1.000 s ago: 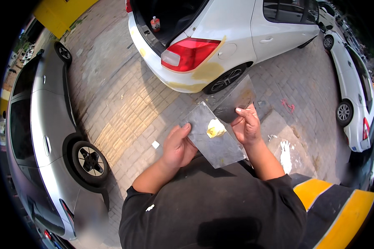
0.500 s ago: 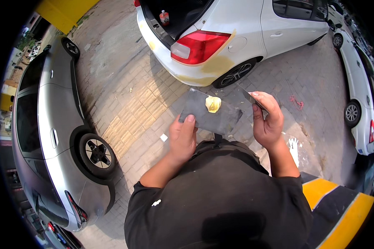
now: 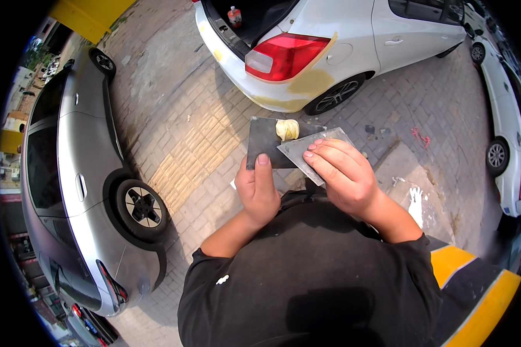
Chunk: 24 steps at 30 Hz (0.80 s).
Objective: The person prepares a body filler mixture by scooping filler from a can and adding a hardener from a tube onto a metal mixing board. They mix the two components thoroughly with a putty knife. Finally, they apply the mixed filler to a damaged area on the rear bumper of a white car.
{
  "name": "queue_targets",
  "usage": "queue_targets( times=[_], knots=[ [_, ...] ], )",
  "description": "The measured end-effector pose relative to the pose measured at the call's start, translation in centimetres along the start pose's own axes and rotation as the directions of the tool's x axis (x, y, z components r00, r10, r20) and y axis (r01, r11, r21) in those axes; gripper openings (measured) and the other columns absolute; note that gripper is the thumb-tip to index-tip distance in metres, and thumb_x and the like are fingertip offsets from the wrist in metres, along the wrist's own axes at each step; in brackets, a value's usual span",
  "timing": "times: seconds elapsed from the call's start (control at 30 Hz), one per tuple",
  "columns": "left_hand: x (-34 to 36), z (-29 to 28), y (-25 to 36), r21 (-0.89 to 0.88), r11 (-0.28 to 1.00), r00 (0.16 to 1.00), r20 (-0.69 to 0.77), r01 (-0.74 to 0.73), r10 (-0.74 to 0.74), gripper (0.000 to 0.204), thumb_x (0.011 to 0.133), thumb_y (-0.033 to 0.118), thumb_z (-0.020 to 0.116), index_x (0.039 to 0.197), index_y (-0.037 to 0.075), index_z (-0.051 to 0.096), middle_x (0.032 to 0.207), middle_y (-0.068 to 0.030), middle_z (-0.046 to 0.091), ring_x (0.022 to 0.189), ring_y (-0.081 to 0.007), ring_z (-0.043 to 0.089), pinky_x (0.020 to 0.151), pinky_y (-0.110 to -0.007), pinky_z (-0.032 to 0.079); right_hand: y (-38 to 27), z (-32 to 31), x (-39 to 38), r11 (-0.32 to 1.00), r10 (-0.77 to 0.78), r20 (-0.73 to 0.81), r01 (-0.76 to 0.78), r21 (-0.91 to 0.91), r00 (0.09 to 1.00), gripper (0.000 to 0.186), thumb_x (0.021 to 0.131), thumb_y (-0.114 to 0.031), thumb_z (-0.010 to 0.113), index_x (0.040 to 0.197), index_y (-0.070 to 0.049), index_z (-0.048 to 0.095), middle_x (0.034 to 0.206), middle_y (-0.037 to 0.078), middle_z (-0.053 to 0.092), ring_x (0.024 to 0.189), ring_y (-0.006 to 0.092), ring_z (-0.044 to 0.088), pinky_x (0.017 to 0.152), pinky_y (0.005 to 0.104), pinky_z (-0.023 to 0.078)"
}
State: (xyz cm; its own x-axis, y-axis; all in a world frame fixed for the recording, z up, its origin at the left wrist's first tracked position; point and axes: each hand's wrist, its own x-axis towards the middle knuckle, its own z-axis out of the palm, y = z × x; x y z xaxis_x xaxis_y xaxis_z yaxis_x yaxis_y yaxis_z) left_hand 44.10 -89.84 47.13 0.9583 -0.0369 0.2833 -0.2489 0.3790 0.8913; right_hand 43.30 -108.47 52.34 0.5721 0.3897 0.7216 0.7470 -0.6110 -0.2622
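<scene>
My left hand (image 3: 259, 188) is closed on the near left edge of a flat dark grey mixing board (image 3: 264, 139), thumb on top. A mound of pale yellow filler paste (image 3: 287, 130) lies near the board's far edge. In my right hand (image 3: 346, 173) is a flat grey filler spreader (image 3: 312, 151), pinched with the fingers on top. The spreader is tilted over the right part of the board, its left edge close to the paste. Whether it touches the board, I cannot tell. Ahead stands a white car (image 3: 344, 34) with yellowish filler patches (image 3: 309, 82) around its red tail light (image 3: 286, 56).
A silver-grey car (image 3: 87, 191) stands at my left and another white car (image 3: 506, 127) at the far right. In the open trunk sits a small red bottle (image 3: 234, 17). A yellow-and-black striped block (image 3: 469, 289) is at the lower right. A white glove (image 3: 415, 205) lies on the paving.
My right hand has moved left, bringing the spreader from beside the board to over its right part. The paste mound looks narrower and folded. The view has shifted slightly.
</scene>
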Motion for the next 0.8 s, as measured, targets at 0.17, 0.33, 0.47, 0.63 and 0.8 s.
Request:
queue_targets(
  times=[0.17,0.33,0.47,0.63,0.8],
  knots=[
    [0.2,0.5,1.0,0.016,1.0,1.0,-0.018,0.018,-0.018,0.023,0.102,0.013,0.039,0.11,-0.004,0.054,0.098,-0.004,0.059,0.084,-0.0077,0.051,0.077,-0.025,0.041,0.3,0.7,0.1,0.999,0.011,0.033,-0.012,0.039,0.999,0.039,0.068,-0.002,0.06,0.105,0.006,0.064,0.102,0.016,0.063,0.096,0.0322,0.061,0.081,0.039,0.054],
    [0.3,0.3,1.0,0.07,0.998,0.999,-0.033,-0.006,0.008,0.022,0.102,0.014,0.039,0.106,-0.003,0.053,0.094,-0.0024,0.057,0.082,-0.0071,0.05,0.076,-0.024,0.041,0.4,1.1,0.6,0.999,0.013,0.042,-0.014,0.036,0.999,0.039,0.067,-0.001,0.059,0.105,0.007,0.064,0.102,0.016,0.063,0.096,0.0327,0.061,0.081,0.0393,0.054],
    [0.4,-0.2,0.5,0.062,0.998,0.999,-0.054,0.008,-0.005,0.023,0.102,0.013,0.039,0.107,-0.004,0.053,0.096,-0.0036,0.058,0.083,-0.0075,0.049,0.075,-0.025,0.041,0.3,0.6,1.2,0.999,-0.008,-0.018,0.009,0.039,1.0,0.04,0.066,-0.001,0.06,0.105,0.008,0.063,0.102,0.017,0.063,0.096,0.0337,0.061,0.081,0.0394,0.054],
    [0.5,-0.4,0.7,0.125,0.992,0.999,-0.031,-0.03,0.034,0.024,0.102,0.014,0.04,0.109,-0.005,0.054,0.095,-0.0037,0.058,0.081,-0.0073,0.047,0.072,-0.025,0.039,0.3,0.9,1.6,0.995,0.014,0.031,-0.017,0.097,0.999,0.039,0.066,-0.001,0.061,0.104,0.008,0.063,0.102,0.017,0.063,0.095,0.034,0.062,0.081,0.0398,0.053],
    [0.9,0.4,1.1,0.166,0.98,0.993,-0.008,-0.113,0.116,0.024,0.102,0.013,0.04,0.11,-0.005,0.053,0.098,-0.005,0.059,0.083,-0.0083,0.05,0.074,-0.025,0.04,0.3,0.7,2.0,0.998,0.015,-0.016,-0.014,0.058,1.0,0.04,0.065,-0.001,0.062,0.104,0.009,0.063,0.1,0.017,0.063,0.094,0.0337,0.062,0.081,0.0398,0.053]
  ],
)
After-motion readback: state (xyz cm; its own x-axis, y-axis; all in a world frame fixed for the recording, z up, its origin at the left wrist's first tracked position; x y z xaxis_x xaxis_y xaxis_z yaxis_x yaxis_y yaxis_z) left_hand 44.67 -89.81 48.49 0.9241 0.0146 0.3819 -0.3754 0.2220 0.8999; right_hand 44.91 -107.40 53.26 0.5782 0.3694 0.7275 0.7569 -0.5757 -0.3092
